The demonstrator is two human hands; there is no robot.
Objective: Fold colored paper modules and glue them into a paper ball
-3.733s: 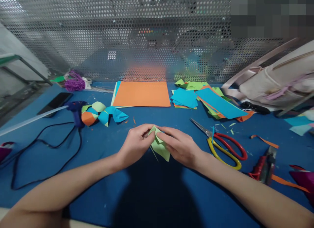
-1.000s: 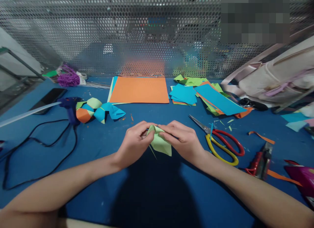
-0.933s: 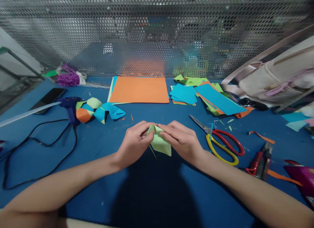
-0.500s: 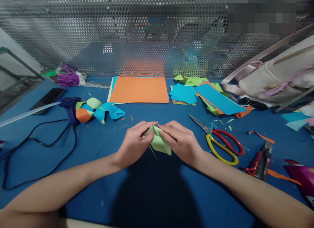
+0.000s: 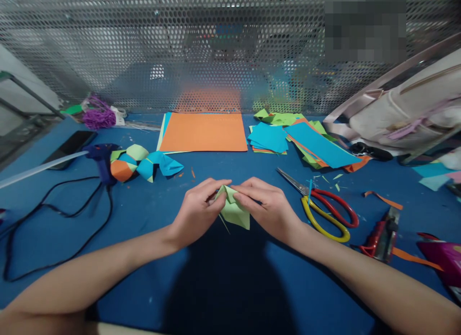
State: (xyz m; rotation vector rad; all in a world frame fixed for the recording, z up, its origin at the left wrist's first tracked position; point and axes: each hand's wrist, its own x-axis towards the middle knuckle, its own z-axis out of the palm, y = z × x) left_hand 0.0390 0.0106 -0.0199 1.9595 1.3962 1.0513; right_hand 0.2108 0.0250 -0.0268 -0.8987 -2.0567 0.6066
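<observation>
A small folded piece of light green paper [image 5: 236,214] is pinched between both hands above the middle of the table. My left hand [image 5: 200,208] is closed on its left side, thumb pressed on the near face. From the other side my right hand [image 5: 270,205] grips its upper right edge with thumb and fingers together. The paper's lower corner hangs free and points toward me. Scissors [image 5: 320,205] with one red and one yellow handle lie just right of my right hand. The fingertips behind the paper are hidden.
Orange sheets [image 5: 205,132] lie behind my hands, with cut blue squares [image 5: 269,137] beside them. At left are a glue gun [image 5: 103,160] with its cord and joined folded-paper shapes [image 5: 146,164]. A red cutter [image 5: 383,236] lies right; a pale bag [image 5: 425,104] stands behind. Perforated metal [image 5: 216,52] borders the back.
Both hands stay on the green paper in nearly the same place. The right fingers and the paper's lower corner have shifted very slightly. The view has moved a little.
</observation>
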